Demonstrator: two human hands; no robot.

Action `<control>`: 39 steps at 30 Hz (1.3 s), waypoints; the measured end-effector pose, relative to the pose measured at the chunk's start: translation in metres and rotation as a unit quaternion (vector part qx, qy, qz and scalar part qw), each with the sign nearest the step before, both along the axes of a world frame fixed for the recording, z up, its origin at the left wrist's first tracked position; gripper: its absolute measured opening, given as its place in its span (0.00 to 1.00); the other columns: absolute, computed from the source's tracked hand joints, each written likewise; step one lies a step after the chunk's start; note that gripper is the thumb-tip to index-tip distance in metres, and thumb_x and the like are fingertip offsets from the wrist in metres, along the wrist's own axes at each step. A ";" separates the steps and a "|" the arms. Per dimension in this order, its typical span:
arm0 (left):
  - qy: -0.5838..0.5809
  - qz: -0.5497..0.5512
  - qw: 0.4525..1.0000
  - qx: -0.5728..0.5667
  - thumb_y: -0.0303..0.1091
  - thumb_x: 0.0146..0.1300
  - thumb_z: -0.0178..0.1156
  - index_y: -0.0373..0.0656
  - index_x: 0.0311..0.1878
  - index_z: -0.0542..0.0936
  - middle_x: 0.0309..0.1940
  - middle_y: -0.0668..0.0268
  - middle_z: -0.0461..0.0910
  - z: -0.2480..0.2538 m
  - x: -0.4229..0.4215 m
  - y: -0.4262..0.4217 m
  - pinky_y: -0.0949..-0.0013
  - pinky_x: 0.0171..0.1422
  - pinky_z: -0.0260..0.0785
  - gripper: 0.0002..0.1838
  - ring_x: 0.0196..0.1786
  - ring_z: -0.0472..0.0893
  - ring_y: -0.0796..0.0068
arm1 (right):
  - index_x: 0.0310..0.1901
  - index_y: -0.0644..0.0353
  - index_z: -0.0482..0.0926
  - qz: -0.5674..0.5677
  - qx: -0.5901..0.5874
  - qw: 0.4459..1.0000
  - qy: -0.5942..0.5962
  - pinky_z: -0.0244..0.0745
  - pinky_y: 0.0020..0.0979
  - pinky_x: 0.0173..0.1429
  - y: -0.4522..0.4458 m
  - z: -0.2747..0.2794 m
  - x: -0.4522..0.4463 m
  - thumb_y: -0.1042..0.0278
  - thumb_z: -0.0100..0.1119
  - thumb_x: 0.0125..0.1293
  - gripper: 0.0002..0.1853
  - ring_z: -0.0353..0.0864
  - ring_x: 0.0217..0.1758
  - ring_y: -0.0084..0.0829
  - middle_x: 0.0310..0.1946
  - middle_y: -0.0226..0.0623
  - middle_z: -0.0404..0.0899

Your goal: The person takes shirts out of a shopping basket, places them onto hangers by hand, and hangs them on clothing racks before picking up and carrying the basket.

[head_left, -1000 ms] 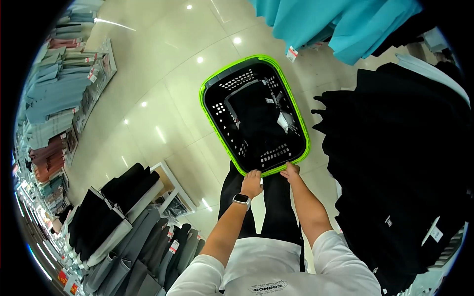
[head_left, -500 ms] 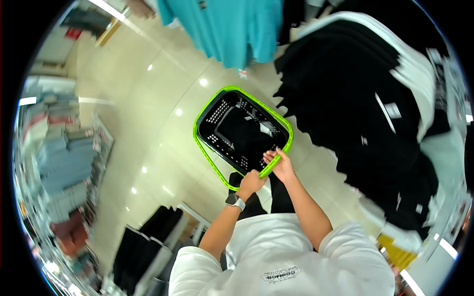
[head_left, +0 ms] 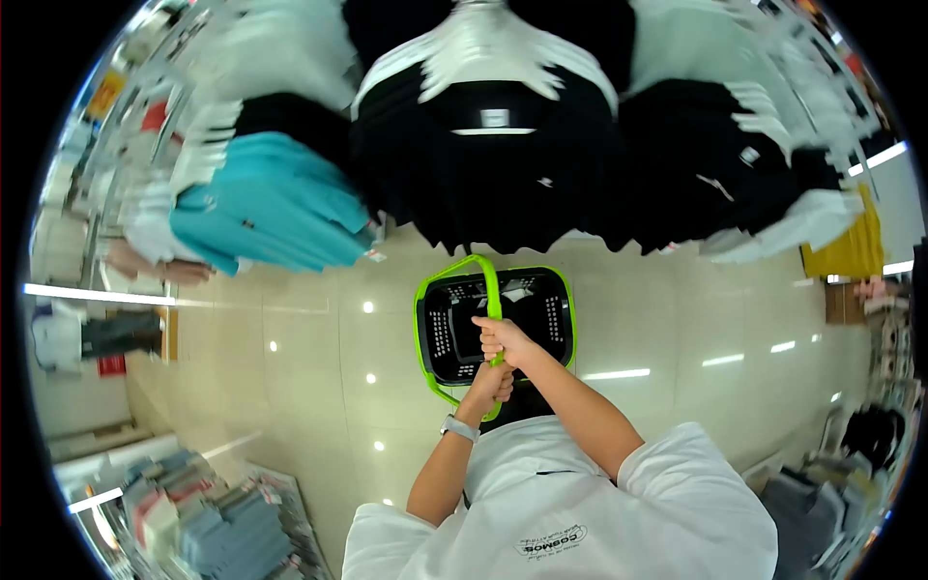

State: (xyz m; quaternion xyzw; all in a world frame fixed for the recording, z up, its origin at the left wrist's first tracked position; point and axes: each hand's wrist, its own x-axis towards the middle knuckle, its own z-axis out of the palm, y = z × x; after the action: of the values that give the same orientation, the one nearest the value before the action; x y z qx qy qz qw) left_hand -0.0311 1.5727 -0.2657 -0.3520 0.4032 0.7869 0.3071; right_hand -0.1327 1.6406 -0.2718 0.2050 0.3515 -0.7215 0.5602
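A black shopping basket (head_left: 559,321) with a lime-green rim hangs in front of my body, above the floor. Its green handle (head_left: 491,282) arches up over the opening. My right hand (head_left: 506,342) is closed around this handle, above the middle of the basket. Just below it, my left hand (head_left: 491,389), with a watch (head_left: 459,429) on the wrist, is closed on the green handle at the near side. Dark contents lie inside the basket, with a pale patch (head_left: 520,288) near the far side; their kind is hard to make out.
Ahead hangs a rack of black shirts (head_left: 488,184), close to the basket's far edge. Turquoise shirts (head_left: 275,198) hang to its left and a yellow garment (head_left: 851,242) far right. Folded clothes (head_left: 227,532) are stacked at lower left. Shiny tiled floor (head_left: 319,387) lies around me.
My view has turned right, so the black shirts now face me. The basket has swung level, and my right hand has moved from its rim to the handle.
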 end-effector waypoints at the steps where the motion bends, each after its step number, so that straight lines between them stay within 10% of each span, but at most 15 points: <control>1: -0.001 0.002 1.000 0.020 0.33 0.64 0.50 0.53 0.17 0.57 0.10 0.77 0.53 0.003 0.000 0.012 0.75 0.14 0.40 0.20 0.10 0.51 0.83 | 0.14 0.45 0.56 -0.016 0.016 1.000 0.012 0.47 0.24 0.16 0.010 0.007 -0.001 0.57 0.60 0.63 0.26 0.50 0.09 0.16 0.09 0.17 0.53; 8: 0.145 -0.125 0.979 -0.063 0.34 0.64 0.53 0.41 0.23 0.70 0.14 0.71 0.67 0.033 0.001 0.057 0.70 0.24 0.60 0.13 0.17 0.67 0.75 | 0.17 0.49 0.59 -0.031 0.082 0.996 0.028 0.46 0.26 0.15 0.063 0.045 -0.004 0.60 0.63 0.61 0.22 0.49 0.09 0.17 0.10 0.20 0.55; 10: 0.349 -0.302 0.844 -0.274 0.35 0.63 0.56 0.35 0.30 0.77 0.18 0.67 0.76 0.048 -0.003 0.044 0.67 0.30 0.68 0.12 0.22 0.75 0.73 | 0.15 0.49 0.58 -0.018 0.076 0.995 0.057 0.44 0.24 0.14 0.067 0.041 -0.004 0.59 0.62 0.61 0.24 0.48 0.09 0.17 0.09 0.20 0.55; 11: 0.263 -0.494 0.745 -0.364 0.36 0.60 0.60 0.33 0.38 0.80 0.26 0.63 0.82 0.078 -0.017 0.030 0.65 0.37 0.71 0.13 0.29 0.79 0.72 | 0.15 0.49 0.58 -0.017 0.074 0.995 0.069 0.45 0.25 0.14 0.069 0.037 -0.003 0.59 0.62 0.61 0.24 0.49 0.09 0.17 0.09 0.21 0.55; 14: 0.279 -0.448 0.798 -0.290 0.31 0.53 0.64 0.37 0.37 0.81 0.27 0.61 0.82 0.102 -0.053 -0.006 0.68 0.44 0.74 0.10 0.34 0.81 0.65 | 0.15 0.53 0.63 -0.012 0.080 0.993 0.082 0.51 0.26 0.15 0.085 0.054 0.004 0.60 0.64 0.58 0.21 0.56 0.10 0.21 0.10 0.26 0.59; 17: 0.527 -0.412 0.570 -0.476 0.27 0.48 0.63 0.39 0.39 0.81 0.29 0.61 0.81 0.147 -0.117 0.011 0.64 0.47 0.73 0.12 0.38 0.80 0.61 | 0.22 0.59 0.68 -0.044 0.118 0.982 0.140 0.59 0.27 0.16 0.104 0.069 0.010 0.62 0.64 0.56 0.15 0.62 0.12 0.23 0.11 0.28 0.61; 20: 0.718 -0.438 0.398 -0.368 0.29 0.43 0.63 0.41 0.39 0.81 0.32 0.59 0.81 0.156 -0.166 0.057 0.59 0.45 0.71 0.15 0.42 0.78 0.59 | 0.23 0.62 0.71 -0.034 0.155 0.970 0.183 0.63 0.28 0.16 0.107 0.065 0.018 0.63 0.65 0.54 0.14 0.65 0.12 0.25 0.13 0.33 0.67; 24: 0.549 -0.755 0.260 -0.246 0.39 0.40 0.65 0.45 0.39 0.81 0.31 0.55 0.81 0.114 -0.171 0.066 0.56 0.42 0.70 0.19 0.38 0.79 0.51 | 0.29 0.63 0.77 -0.090 0.217 0.953 0.189 0.67 0.31 0.18 0.115 0.082 0.042 0.63 0.66 0.49 0.12 0.69 0.12 0.26 0.14 0.34 0.71; 28: 0.515 -0.805 0.200 -0.215 0.37 0.43 0.62 0.43 0.35 0.82 0.27 0.53 0.80 0.103 -0.170 0.085 0.53 0.37 0.71 0.14 0.33 0.79 0.49 | 0.32 0.65 0.78 -0.041 0.311 0.894 0.320 0.70 0.32 0.21 0.125 0.069 0.061 0.56 0.63 0.49 0.17 0.73 0.13 0.31 0.15 0.37 0.75; 31: 0.543 -0.802 0.151 -0.199 0.37 0.45 0.61 0.41 0.32 0.82 0.27 0.52 0.80 0.075 -0.175 0.111 0.51 0.37 0.72 0.12 0.32 0.79 0.48 | 0.29 0.64 0.80 0.089 0.593 0.702 0.385 0.72 0.35 0.24 0.153 0.076 0.086 0.52 0.61 0.49 0.19 0.76 0.15 0.35 0.16 0.41 0.77; 34: 0.598 -0.760 0.196 -0.161 0.37 0.47 0.59 0.41 0.28 0.82 0.25 0.48 0.79 0.080 -0.184 0.139 0.49 0.39 0.72 0.10 0.32 0.79 0.44 | 0.23 0.65 0.81 0.101 0.420 0.869 0.241 0.78 0.40 0.35 0.211 0.103 0.090 0.52 0.60 0.47 0.19 0.83 0.28 0.42 0.23 0.46 0.81; 39: 0.603 -0.770 0.153 -0.140 0.36 0.45 0.60 0.41 0.27 0.82 0.23 0.50 0.78 0.086 -0.212 0.175 0.51 0.39 0.73 0.09 0.32 0.79 0.46 | 0.30 0.66 0.82 0.031 0.509 0.821 0.256 0.77 0.43 0.41 0.216 0.072 0.080 0.49 0.61 0.49 0.23 0.82 0.35 0.50 0.29 0.52 0.81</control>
State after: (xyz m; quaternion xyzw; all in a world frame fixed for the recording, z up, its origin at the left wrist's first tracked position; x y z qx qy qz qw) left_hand -0.2429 1.7479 -0.1802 0.6880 0.6285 0.0393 0.3606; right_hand -0.0524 1.8564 -0.2002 0.2575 0.8060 -0.4483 0.2880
